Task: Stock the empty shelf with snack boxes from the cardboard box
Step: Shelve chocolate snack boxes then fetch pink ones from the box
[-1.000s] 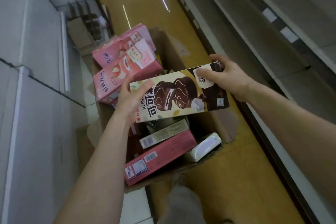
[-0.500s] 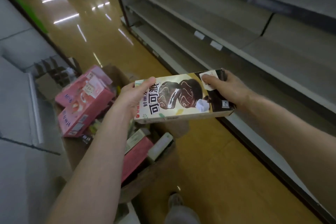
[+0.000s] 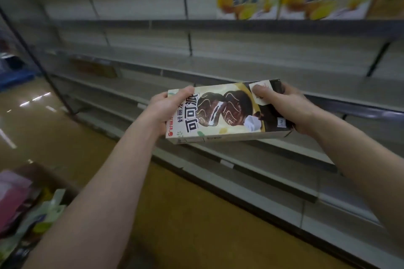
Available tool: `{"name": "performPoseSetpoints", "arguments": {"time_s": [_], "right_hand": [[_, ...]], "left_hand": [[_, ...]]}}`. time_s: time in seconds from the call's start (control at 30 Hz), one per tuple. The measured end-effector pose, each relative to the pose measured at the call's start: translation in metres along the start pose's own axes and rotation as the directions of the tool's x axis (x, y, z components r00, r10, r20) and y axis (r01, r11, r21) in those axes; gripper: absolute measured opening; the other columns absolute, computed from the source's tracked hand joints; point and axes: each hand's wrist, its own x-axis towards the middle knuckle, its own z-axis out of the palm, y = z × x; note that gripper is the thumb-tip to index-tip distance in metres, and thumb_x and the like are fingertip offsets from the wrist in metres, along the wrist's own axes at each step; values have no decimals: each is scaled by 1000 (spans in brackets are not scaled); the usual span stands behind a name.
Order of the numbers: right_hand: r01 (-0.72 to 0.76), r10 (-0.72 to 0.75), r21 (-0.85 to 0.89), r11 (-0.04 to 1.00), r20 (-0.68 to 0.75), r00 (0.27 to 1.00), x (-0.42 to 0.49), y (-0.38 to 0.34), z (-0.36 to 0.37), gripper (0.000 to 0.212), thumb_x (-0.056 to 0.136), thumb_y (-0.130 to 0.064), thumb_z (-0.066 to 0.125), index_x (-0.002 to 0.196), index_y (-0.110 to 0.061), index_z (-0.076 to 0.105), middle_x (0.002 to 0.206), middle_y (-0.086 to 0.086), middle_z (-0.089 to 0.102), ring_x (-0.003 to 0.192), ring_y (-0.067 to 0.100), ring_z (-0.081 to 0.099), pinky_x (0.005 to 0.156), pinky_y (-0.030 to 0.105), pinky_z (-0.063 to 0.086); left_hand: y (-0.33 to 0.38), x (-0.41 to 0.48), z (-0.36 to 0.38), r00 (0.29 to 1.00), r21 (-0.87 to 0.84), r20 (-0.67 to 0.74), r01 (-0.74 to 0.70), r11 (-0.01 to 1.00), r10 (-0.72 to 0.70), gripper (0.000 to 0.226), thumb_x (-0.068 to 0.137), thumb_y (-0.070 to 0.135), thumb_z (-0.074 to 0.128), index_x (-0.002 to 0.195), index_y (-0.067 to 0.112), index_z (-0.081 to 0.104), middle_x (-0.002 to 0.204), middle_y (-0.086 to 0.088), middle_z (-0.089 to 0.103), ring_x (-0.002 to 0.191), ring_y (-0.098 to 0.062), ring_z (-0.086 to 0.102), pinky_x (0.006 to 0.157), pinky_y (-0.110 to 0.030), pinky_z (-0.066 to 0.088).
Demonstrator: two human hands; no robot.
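Cream and dark brown cover the face of the snack box (image 3: 227, 111) you hold: 2 chocolate-coated pies in the middle, one showing a white filling, with large dark characters at its left end and a white label at the dark right end. Your left hand (image 3: 166, 111) grips the left end, thumb over the top face, fingers curled underneath (those fingers are hidden). Your right hand (image 3: 286, 107) clasps the right end, thumb pressed on the white label. You hold the box level in the air in front of the grey shelf (image 3: 240, 72), not touching any board. High on the right, 2 yellow boxes (image 3: 284, 0) stand side by side on an upper shelf, their print too blurred to read. At the lower left, the cardboard box (image 3: 43, 179) is cut off by the frame edge; its contents smear into pink and green shapes you cannot make out. A brownish flat thing lies on a far shelf, too blurred to name.
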Motion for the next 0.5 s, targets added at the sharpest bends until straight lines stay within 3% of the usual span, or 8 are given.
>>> {"name": "performPoseSetpoints", "arguments": {"time_s": [0.13, 0.23, 0.3, 0.37, 0.43, 0.5], "right_hand": [[77, -55, 79, 994, -247, 968, -41, -17, -91, 28, 88, -37, 67, 106, -17, 57, 89, 7, 71, 60, 14, 70, 50, 24, 55], [140, -73, 132, 981, -418, 906, -74, -23, -154, 30, 88, -36, 67, 106, -14, 60, 88, 6, 71, 59, 14, 70, 50, 23, 54], [177, -73, 154, 972, -519, 851, -95, -27, -190, 32, 88, -35, 67, 109, -11, 60, 89, 8, 71, 56, 14, 70, 48, 22, 53], [196, -68, 152, 969, -598, 799, -114, -32, -222, 32, 89, -35, 66, 109, -11, 60, 90, 8, 70, 55, 13, 69, 46, 22, 53], [191, -57, 141, 971, -644, 763, -130, -39, -252, 30, 90, -36, 65, 106, -11, 61, 89, 8, 70, 57, 13, 69, 46, 23, 53], [157, -37, 125, 980, -656, 754, -145, -46, -280, 30, 91, -36, 63, 109, -12, 61, 90, 7, 71, 63, 15, 69, 49, 25, 55]], "left_hand": [[37, -11, 86, 980, -32, 175, -95, 995, 99, 49, 85, 36, 72, 119, 4, 57, 89, -10, 75, 73, -23, 73, 58, -33, 59], [57, -23, 150, 925, -116, 358, -92, 989, 128, 34, 93, 32, 62, 114, 6, 63, 89, -8, 75, 72, -19, 72, 63, -32, 61], [66, -35, 192, 873, -137, 473, -64, 988, 122, 25, 95, 32, 58, 107, 13, 65, 95, -7, 74, 78, -19, 70, 78, -38, 59], [74, -46, 232, 826, -116, 552, -59, 991, 114, 28, 93, 32, 59, 114, 14, 63, 107, -10, 71, 89, -24, 67, 85, -48, 56], [84, -56, 269, 785, -120, 604, -78, 990, 135, 40, 92, 29, 62, 128, 15, 55, 116, -13, 68, 93, -26, 67, 71, -46, 59], [95, -64, 302, 757, -155, 628, -105, 982, 181, 41, 93, 26, 61, 131, 16, 50, 113, -11, 68, 89, -26, 67, 61, -41, 59]]}}
